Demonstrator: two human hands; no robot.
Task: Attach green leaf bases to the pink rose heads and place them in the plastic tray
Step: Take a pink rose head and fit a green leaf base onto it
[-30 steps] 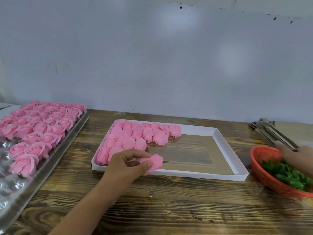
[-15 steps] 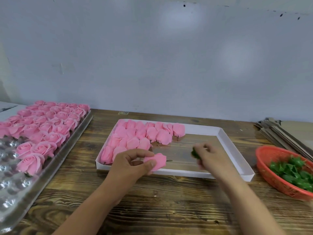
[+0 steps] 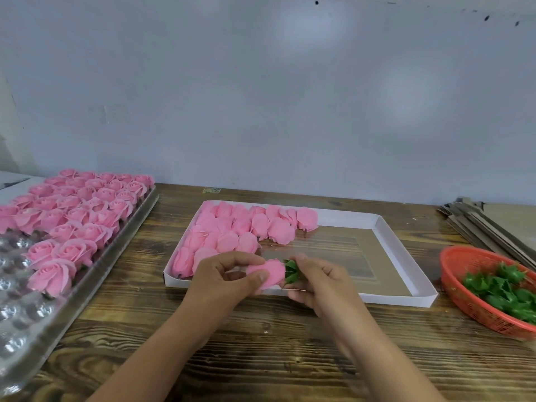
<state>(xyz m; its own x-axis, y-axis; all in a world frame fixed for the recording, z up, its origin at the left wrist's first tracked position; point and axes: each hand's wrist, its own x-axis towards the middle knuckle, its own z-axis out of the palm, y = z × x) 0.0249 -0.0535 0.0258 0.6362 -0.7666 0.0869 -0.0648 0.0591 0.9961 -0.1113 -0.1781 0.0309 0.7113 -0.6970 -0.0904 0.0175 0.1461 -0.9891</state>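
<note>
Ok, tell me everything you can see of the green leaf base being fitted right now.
The green leaf base is small, with pointed, toothed leaves, seemingly plastic. It sits against the right end of the pink rose head, which the left hand grips. The right hand pinches it from the right, hiding its far side. It is held just above the near edge of the white cardboard tray.

Bare tabletop (image 3: 261, 352) between plastic tray (image 3: 95, 271) and basket (image 3: 464, 288).

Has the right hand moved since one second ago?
Yes. The right hand left the red basket and came leftward to the rose head, pinching a green leaf base.
</note>
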